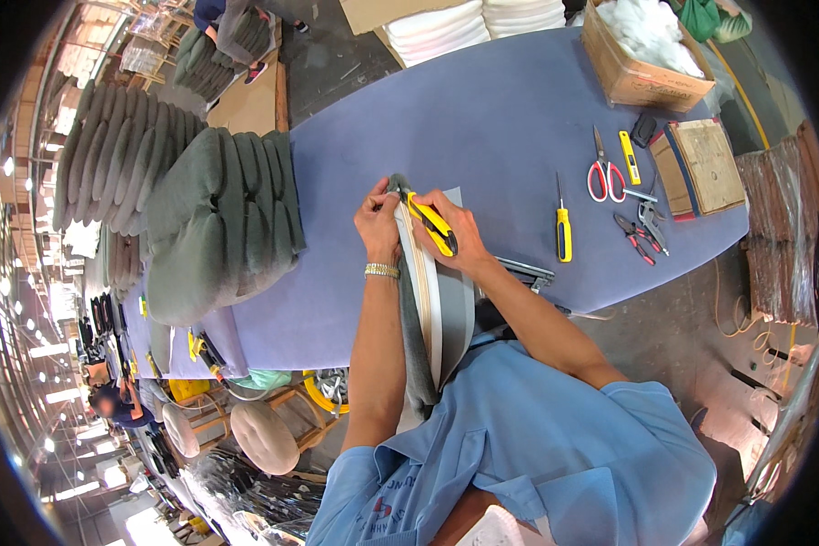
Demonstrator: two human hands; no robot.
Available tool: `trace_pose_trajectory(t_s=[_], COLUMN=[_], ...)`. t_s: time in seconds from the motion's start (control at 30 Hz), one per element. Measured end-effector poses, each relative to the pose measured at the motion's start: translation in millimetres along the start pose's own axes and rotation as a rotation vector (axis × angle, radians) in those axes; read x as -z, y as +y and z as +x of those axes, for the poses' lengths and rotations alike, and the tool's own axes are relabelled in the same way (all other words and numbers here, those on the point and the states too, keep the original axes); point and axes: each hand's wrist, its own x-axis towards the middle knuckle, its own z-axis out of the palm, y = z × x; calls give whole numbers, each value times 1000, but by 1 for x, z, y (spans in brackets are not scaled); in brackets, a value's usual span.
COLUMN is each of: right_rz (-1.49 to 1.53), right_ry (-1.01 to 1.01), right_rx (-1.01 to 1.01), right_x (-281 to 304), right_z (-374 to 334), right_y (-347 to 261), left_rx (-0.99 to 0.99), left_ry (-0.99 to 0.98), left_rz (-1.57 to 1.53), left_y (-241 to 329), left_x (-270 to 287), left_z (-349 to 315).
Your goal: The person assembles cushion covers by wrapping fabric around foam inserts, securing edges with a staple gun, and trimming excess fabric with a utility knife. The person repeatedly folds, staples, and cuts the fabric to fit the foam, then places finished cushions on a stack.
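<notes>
Upright against my body stands a padded piece (417, 341) covered in dark grey-green fabric, with a pale board edge and a grey sheet along its right side. My left hand (379, 226) pinches the fabric at its far top corner, fingers closed. In my right hand (464, 244) is a yellow and black utility knife (435, 226), gripped so its front end points at that same corner. The knife tip lies close to my left fingers; whether the blade touches the fabric cannot be made out.
Grey-green cushions (218, 218) are stacked at the left of the blue-covered table (482, 118). To the right lie a screwdriver (564, 232), scissors (601, 177), a yellow cutter (629, 156), pliers (637, 238) and a wooden block (705, 168). A carton of white stuffing (651, 82) stands far right. Other people are at left.
</notes>
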Motion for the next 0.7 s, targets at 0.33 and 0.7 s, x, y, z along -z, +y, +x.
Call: trace_pose_trajectory(t_s=[0.33, 0.7], right_rz=[4, 83], right_ry=[-7, 277], right_rx=[47, 113], right_x=[0, 57], right_z=[-10, 5], right_y=[2, -8], left_rx=[-34, 26], left_ry=[32, 123], left_rz=[-53, -653], left_y=[-14, 0], left_x=[5, 45], left_z=[6, -26])
